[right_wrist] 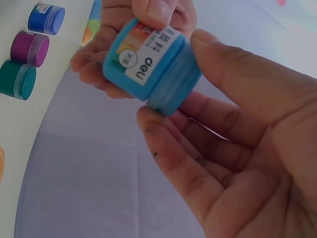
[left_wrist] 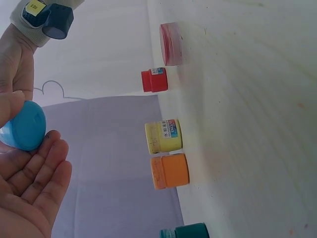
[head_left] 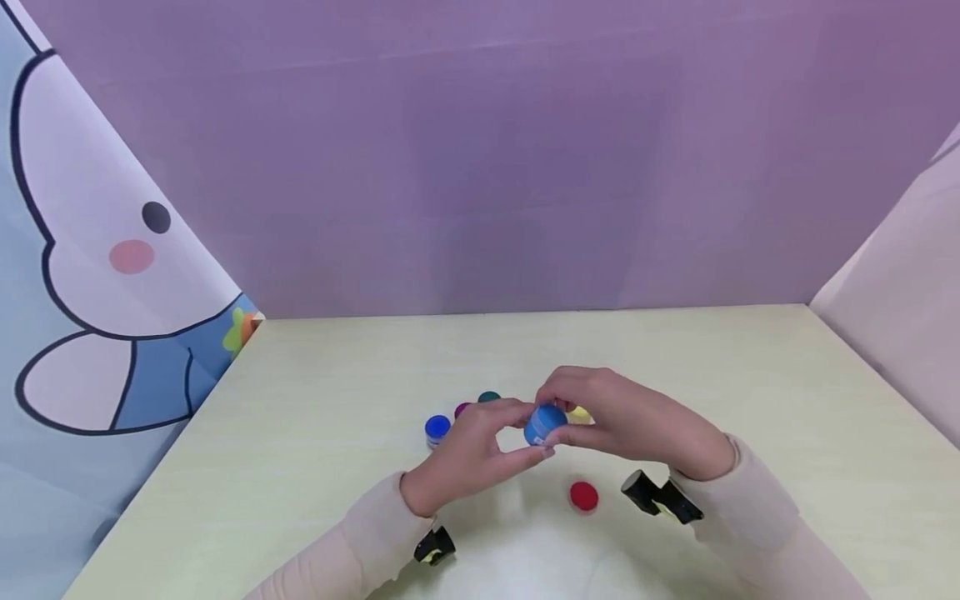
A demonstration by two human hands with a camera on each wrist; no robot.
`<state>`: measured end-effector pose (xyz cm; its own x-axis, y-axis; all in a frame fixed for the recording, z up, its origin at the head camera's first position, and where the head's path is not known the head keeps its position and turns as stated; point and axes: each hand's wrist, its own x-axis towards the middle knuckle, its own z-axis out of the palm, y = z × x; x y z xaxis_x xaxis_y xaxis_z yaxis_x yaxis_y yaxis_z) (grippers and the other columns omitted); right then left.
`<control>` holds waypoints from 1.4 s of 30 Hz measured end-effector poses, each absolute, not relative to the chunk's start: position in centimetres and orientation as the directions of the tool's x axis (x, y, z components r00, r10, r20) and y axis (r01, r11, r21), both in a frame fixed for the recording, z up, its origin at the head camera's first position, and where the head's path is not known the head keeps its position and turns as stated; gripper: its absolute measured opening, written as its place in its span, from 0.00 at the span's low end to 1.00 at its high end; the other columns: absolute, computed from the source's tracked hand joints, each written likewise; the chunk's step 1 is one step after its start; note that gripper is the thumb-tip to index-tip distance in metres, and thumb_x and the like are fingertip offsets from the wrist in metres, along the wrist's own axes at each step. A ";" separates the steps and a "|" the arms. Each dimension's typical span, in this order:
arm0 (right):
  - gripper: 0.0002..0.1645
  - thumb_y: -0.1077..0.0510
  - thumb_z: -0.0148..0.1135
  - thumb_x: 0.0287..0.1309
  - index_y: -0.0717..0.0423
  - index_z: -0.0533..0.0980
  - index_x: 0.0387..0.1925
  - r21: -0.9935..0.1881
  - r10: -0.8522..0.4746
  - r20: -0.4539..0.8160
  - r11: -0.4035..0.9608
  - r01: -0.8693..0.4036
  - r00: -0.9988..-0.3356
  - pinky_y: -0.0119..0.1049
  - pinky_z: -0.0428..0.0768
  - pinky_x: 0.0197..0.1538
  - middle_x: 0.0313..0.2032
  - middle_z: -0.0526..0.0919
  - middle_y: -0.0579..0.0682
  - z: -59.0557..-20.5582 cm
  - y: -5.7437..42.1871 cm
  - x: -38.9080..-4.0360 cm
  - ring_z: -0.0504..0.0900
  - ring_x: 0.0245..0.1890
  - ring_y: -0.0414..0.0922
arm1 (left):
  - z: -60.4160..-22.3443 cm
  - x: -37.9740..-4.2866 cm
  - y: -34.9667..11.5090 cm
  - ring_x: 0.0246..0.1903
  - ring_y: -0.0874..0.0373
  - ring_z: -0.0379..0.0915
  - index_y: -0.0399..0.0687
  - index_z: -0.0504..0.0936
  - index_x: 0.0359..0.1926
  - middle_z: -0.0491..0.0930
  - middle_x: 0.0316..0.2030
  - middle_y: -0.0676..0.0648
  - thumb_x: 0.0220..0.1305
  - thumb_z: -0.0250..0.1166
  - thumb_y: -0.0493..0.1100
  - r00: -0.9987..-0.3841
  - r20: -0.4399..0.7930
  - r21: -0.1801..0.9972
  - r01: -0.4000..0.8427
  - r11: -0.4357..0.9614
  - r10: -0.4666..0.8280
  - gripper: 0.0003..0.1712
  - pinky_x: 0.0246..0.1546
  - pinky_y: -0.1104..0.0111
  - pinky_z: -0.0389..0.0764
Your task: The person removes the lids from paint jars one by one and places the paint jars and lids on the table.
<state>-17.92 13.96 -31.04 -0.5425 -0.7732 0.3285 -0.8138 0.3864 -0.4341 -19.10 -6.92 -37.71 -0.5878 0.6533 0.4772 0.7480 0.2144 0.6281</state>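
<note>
A light blue paint jar with a white label is held up in front of me between both hands. My left hand grips the labelled body, its thumb across the label in the right wrist view. With thumb and fingers, my right hand pinches the ribbed end of the jar. The jar tilts in the right wrist view. In the left wrist view, the left hand's fingers extend beside the blue jar.
Behind the hands stand blue, purple and teal jars. Yellow, orange and red jars show in the left wrist view. A red round top lies nearer me. A purple backdrop rises behind the table.
</note>
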 end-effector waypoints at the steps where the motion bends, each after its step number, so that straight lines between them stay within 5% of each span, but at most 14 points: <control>1: 0.12 0.55 0.64 0.51 0.52 0.74 0.38 -0.431 -0.775 0.326 0.388 -0.815 -0.541 0.30 0.75 0.38 0.35 0.73 0.38 -31.0 14.0 -17.9 0.72 0.34 0.34 | -37.7 -19.1 -6.9 0.41 0.68 0.72 0.52 0.76 0.49 0.77 0.43 0.59 0.58 0.62 0.50 -0.585 0.480 0.624 0.752 0.214 0.654 0.19 0.42 0.72 0.74; 10: 0.12 0.56 0.63 0.52 0.51 0.73 0.38 -0.408 -0.802 0.344 0.341 -0.847 -0.488 0.29 0.74 0.38 0.35 0.74 0.38 -31.0 14.1 -18.0 0.71 0.35 0.34 | -37.6 -19.1 -6.9 0.41 0.68 0.73 0.50 0.76 0.50 0.78 0.43 0.55 0.58 0.63 0.47 -0.542 0.498 0.615 0.771 0.164 0.677 0.19 0.42 0.72 0.75; 20: 0.15 0.60 0.64 0.51 0.48 0.73 0.41 -0.442 -0.830 0.338 0.277 -0.853 -0.445 0.32 0.75 0.44 0.39 0.75 0.38 -30.4 14.3 -18.1 0.73 0.39 0.34 | -37.2 -19.0 -6.8 0.39 0.66 0.73 0.45 0.77 0.48 0.79 0.41 0.51 0.54 0.66 0.40 -0.584 0.450 0.670 0.721 0.177 0.675 0.19 0.41 0.70 0.75; 25: 0.16 0.58 0.66 0.49 0.53 0.73 0.41 -0.456 -0.763 0.381 0.336 -0.824 -0.522 0.33 0.76 0.42 0.37 0.76 0.40 -30.4 14.1 -17.9 0.74 0.37 0.36 | -37.2 -19.0 -6.8 0.39 0.68 0.72 0.51 0.77 0.47 0.78 0.41 0.58 0.57 0.64 0.47 -0.612 0.434 0.673 0.708 0.214 0.661 0.16 0.42 0.70 0.75; 34: 0.16 0.44 0.62 0.52 0.49 0.71 0.32 -0.567 -0.551 0.272 0.571 -0.594 -0.789 0.33 0.75 0.32 0.28 0.73 0.38 -31.1 13.1 -16.8 0.72 0.29 0.39 | -38.1 -18.9 -6.8 0.39 0.69 0.72 0.54 0.78 0.46 0.78 0.41 0.60 0.56 0.64 0.53 -0.637 0.476 0.628 0.729 0.274 0.606 0.18 0.40 0.70 0.75; 42: 0.15 0.47 0.65 0.49 0.51 0.71 0.29 -0.591 -0.502 0.168 0.638 -0.494 -0.849 0.32 0.73 0.23 0.22 0.73 0.41 -30.9 12.8 -16.6 0.70 0.18 0.38 | -38.0 -18.9 -6.7 0.37 0.70 0.72 0.54 0.78 0.44 0.78 0.39 0.59 0.55 0.64 0.53 -0.652 0.464 0.623 0.721 0.302 0.600 0.17 0.40 0.67 0.76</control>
<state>-16.64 12.80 -30.94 -0.8486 -0.5016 0.1680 -0.4940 0.6379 -0.5908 -18.93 -6.65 -37.95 -0.6519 0.6000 0.4637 0.7215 0.3025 0.6229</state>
